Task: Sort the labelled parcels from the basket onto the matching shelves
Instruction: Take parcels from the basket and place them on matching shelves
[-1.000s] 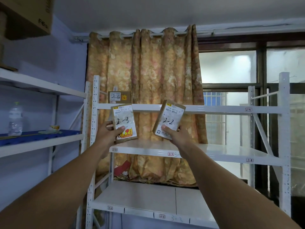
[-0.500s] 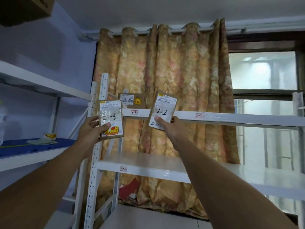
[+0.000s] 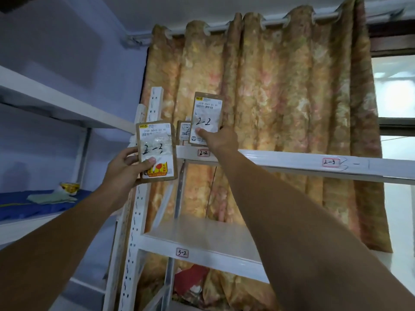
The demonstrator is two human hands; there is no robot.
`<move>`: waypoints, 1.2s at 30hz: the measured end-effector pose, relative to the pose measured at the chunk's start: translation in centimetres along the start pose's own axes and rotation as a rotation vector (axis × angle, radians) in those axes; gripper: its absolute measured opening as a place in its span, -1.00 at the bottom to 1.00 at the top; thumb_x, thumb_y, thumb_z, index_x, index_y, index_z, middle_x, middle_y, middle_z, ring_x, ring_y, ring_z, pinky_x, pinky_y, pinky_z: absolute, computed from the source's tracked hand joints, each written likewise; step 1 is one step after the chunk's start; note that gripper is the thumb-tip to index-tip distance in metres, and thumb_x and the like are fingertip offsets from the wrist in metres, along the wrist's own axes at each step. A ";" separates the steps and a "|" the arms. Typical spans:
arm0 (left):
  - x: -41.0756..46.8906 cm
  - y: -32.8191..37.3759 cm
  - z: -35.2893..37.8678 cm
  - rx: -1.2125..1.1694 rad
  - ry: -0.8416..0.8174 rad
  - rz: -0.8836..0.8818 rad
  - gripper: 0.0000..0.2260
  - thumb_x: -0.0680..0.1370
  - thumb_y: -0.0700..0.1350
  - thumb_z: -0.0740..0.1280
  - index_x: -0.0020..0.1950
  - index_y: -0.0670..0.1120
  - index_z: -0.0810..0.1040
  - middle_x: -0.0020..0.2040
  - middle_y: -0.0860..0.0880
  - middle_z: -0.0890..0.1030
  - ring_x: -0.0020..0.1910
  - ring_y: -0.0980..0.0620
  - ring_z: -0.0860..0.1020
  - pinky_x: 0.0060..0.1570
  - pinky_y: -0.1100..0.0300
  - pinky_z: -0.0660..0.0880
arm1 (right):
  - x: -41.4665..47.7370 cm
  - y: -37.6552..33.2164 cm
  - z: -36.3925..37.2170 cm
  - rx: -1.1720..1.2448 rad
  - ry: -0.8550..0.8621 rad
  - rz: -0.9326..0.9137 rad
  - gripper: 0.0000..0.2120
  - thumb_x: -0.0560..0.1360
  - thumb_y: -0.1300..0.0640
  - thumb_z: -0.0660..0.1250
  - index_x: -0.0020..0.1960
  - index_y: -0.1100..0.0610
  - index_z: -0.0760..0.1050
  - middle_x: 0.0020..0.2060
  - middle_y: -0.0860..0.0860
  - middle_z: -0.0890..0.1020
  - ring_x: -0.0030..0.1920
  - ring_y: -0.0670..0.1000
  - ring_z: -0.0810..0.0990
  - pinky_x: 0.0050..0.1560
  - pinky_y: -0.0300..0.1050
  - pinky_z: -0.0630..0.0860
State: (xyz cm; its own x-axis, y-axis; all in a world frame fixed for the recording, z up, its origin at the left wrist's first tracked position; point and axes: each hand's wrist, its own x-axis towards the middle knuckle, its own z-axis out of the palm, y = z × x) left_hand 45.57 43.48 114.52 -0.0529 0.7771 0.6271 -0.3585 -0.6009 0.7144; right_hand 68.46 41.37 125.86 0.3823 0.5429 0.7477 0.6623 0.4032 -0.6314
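1. The right hand (image 3: 219,140) pinches the parcel marked 2-2 (image 3: 206,118) just above the centre of the frame, with the thumb on its label and the fingers hidden behind. It stands upright over the upper shelf (image 3: 269,161), directly above the 2-2 tag (image 3: 203,153), so the match looks right
2. The step in hand appears to be the set-down. Whether the bottom edge already touches the shelf board cannot be told, so rest it there before the thumb lets go
3. Another parcel (image 3: 183,133) stands just to its left. Stand the new one beside it without shoving it back toward the curtain (image 3: 292,108)
4. The left hand (image 3: 125,167), left of centre, grips the parcel marked 2-3 (image 3: 156,151) with the thumb across its front. Hold it clear of the upright post (image 3: 156,102)
5. The 2-3 tag (image 3: 329,162) sits further right along the same shelf edge, likely the next stop
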 end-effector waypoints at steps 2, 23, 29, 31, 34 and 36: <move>1.2 -0.7 0.3 0.000 -0.005 0.000 -0.62 0.47 -0.21 0.52 0.23 0.00 0.52 0.04 0.01 0.74 -0.06 0.01 0.73 -0.16 0.07 0.70 | 2.0 0.8 1.2 -0.069 -0.003 -0.008 -0.38 0.37 -0.25 0.57 0.24 0.14 0.56 0.12 0.06 0.67 0.13 0.13 0.66 0.05 -0.04 0.56; 7.9 -5.2 -1.3 0.096 -0.038 0.046 -0.45 0.37 -0.12 0.54 0.34 -0.07 0.51 0.13 -0.06 0.71 0.04 -0.11 0.71 0.07 -0.13 0.63 | 11.5 4.4 11.8 -0.439 -0.083 0.007 -0.37 0.42 -0.40 0.43 0.22 0.09 0.58 0.17 0.05 0.65 0.17 0.12 0.64 0.07 -0.02 0.56; 8.5 -6.2 -2.0 0.086 -0.005 0.038 -0.52 0.44 -0.17 0.52 0.33 -0.08 0.50 0.14 -0.07 0.71 0.02 -0.08 0.72 -0.11 0.04 0.68 | 11.9 4.7 12.4 -0.474 -0.095 0.004 -0.34 0.47 -0.40 0.38 0.28 0.12 0.55 0.19 0.06 0.62 0.19 0.12 0.62 -0.08 -0.05 0.41; 8.7 -6.7 -1.6 0.079 -0.002 0.029 -0.52 0.42 -0.14 0.53 0.31 -0.06 0.52 0.11 -0.05 0.72 0.00 -0.05 0.72 -0.15 0.07 0.67 | 12.2 4.9 12.4 -0.459 -0.113 0.014 -0.37 0.47 -0.38 0.39 0.29 0.09 0.54 0.19 0.04 0.63 0.20 0.13 0.63 -0.03 -0.05 0.45; 8.9 -7.3 -0.9 0.094 -0.009 0.017 -0.57 0.40 -0.12 0.54 0.24 -0.01 0.54 0.05 -0.04 0.73 -0.07 -0.01 0.73 -0.23 0.12 0.66 | 12.7 5.1 12.9 -0.444 -0.113 0.021 -0.38 0.48 -0.35 0.39 0.34 0.07 0.50 0.21 0.04 0.62 0.24 0.14 0.62 0.16 0.00 0.51; 9.0 -7.9 -0.7 0.095 -0.001 0.002 -0.63 0.45 -0.16 0.53 0.21 0.02 0.54 0.03 -0.03 0.74 -0.09 0.00 0.73 -0.24 0.12 0.65 | 12.9 5.2 13.2 -0.397 -0.154 0.035 -0.39 0.51 -0.29 0.38 0.37 0.12 0.50 0.27 0.09 0.60 0.27 0.18 0.59 0.27 0.06 0.52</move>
State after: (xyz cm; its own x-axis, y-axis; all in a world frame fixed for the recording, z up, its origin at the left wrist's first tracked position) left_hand 47.30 55.36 114.34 -0.0524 0.7758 0.6289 -0.2683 -0.6175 0.7394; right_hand 68.32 60.20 129.54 0.3285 0.6672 0.6686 0.8589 0.0835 -0.5053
